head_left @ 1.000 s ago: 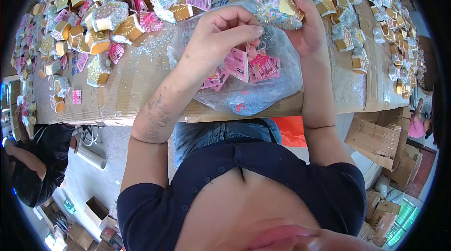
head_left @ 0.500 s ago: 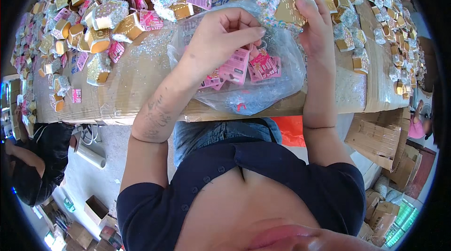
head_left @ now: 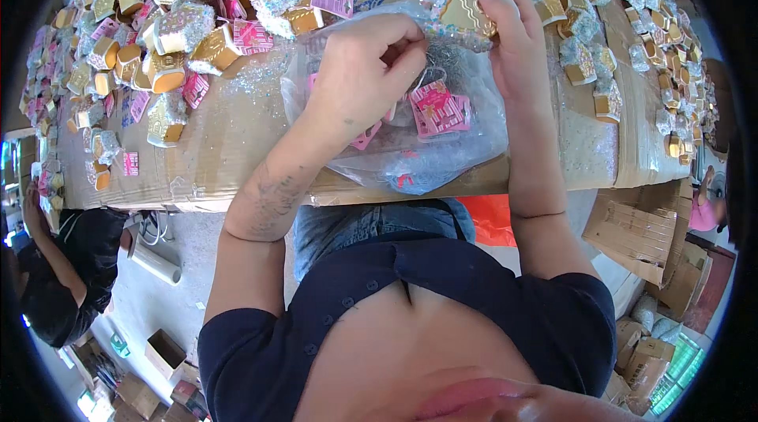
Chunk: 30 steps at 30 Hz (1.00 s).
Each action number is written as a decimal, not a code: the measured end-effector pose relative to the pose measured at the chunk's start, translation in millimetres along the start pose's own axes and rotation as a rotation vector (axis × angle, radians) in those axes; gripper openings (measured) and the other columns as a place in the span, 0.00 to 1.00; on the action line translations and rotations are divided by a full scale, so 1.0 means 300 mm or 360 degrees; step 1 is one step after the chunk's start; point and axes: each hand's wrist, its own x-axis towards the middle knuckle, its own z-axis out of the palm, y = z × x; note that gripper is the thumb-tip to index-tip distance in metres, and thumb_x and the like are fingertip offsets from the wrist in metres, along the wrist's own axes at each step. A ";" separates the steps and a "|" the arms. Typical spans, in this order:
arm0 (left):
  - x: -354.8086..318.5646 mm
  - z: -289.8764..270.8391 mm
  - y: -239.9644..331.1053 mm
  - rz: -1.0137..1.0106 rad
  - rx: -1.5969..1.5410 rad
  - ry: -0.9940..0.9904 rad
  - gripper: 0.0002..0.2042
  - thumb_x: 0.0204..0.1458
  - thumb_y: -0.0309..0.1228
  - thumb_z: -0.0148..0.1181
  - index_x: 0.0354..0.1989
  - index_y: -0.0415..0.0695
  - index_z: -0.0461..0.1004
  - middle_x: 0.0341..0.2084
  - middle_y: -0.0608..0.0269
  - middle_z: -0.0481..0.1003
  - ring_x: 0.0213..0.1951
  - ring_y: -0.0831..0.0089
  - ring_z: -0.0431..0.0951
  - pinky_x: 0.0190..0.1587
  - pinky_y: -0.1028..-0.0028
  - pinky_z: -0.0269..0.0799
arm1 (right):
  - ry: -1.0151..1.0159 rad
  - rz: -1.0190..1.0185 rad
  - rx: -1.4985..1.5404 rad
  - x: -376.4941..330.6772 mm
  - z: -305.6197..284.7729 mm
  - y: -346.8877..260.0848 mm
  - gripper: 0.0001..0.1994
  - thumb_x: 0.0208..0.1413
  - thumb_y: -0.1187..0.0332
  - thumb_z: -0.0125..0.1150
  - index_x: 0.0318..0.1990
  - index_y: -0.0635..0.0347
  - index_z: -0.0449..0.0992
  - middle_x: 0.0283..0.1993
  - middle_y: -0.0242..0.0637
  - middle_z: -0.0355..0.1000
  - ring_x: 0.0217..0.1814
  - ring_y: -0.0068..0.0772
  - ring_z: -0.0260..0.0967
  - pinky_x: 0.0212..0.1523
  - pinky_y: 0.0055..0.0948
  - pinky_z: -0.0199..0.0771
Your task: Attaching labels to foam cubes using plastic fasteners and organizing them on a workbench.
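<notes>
My right hand (head_left: 517, 27) grips a gold ornament (head_left: 467, 10) with wavy raised lines and a fluffy, glittery trim, holding it over the far side of a clear plastic bag (head_left: 474, 150). Beside it, my left hand (head_left: 371, 67) is closed in a pinch near the ornament's trimmed edge. What sits between those fingertips is too small to make out. Just below them, a pink printed tag (head_left: 438, 110) with a thin loop at its top lies over the bag, among other pink tags partly hidden by my left hand.
Many gold, glitter-trimmed ornaments (head_left: 185, 27) are heaped on the left, some with pink tags, and more ornaments (head_left: 580, 59) lie on the right. Cardboard (head_left: 237, 138) covers the table, strewn with glitter. A person (head_left: 71, 272) is at the left; cardboard boxes (head_left: 632, 236) stand at the right.
The ornament has turned in my right hand and shifted slightly left, now showing its wavy-lined face. My left hand has moved a little, covering more of the pink tags.
</notes>
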 end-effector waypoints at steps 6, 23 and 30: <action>0.019 -0.027 -0.008 -0.0286 -0.0331 -0.0100 0.03 0.49 0.24 0.60 0.30 0.36 0.76 0.20 0.63 0.75 0.22 0.82 0.72 0.27 0.78 0.70 | 0.0073 0.0004 0.0112 -0.005 -0.004 0.015 0.13 0.61 0.72 0.51 0.52 0.63 0.70 0.42 0.32 0.73 0.41 0.16 0.70 0.42 0.19 0.70; 0.007 0.000 -0.017 0.0570 0.0432 0.0231 0.04 0.47 0.24 0.63 0.29 0.42 0.74 0.25 0.56 0.74 0.28 0.56 0.77 0.30 0.64 0.73 | 0.0083 0.0339 0.0118 0.019 -0.020 0.005 0.14 0.60 0.62 0.53 0.48 0.58 0.72 0.33 0.29 0.73 0.29 0.20 0.70 0.21 0.28 0.66; 0.012 -0.002 -0.017 0.0552 0.0239 0.0225 0.06 0.45 0.23 0.65 0.31 0.42 0.75 0.25 0.57 0.76 0.27 0.59 0.78 0.30 0.67 0.75 | 0.0102 0.0519 0.0232 0.023 -0.022 0.022 0.17 0.61 0.54 0.52 0.48 0.54 0.75 0.34 0.28 0.75 0.30 0.20 0.72 0.20 0.24 0.64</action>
